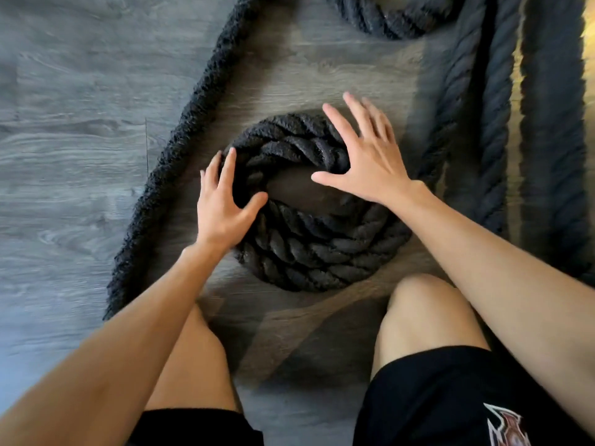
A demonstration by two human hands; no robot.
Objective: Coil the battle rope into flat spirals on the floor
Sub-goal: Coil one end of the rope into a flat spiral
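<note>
A thick black battle rope lies on the grey wood floor. Part of it forms a flat coil of about three turns around a bare oval of floor in front of my knees. My left hand lies on the coil's left side, fingers straight along the outer turn and thumb over the inner turn. My right hand is spread wide over the coil's upper right, fingers straight; whether it touches the rope I cannot tell. A loose length of rope runs from the lower left up to the top.
More rope runs down the right side in two or more parallel lengths, and a loop lies at the top. My bare knees and black shorts fill the bottom. A bright strip shows at the right edge.
</note>
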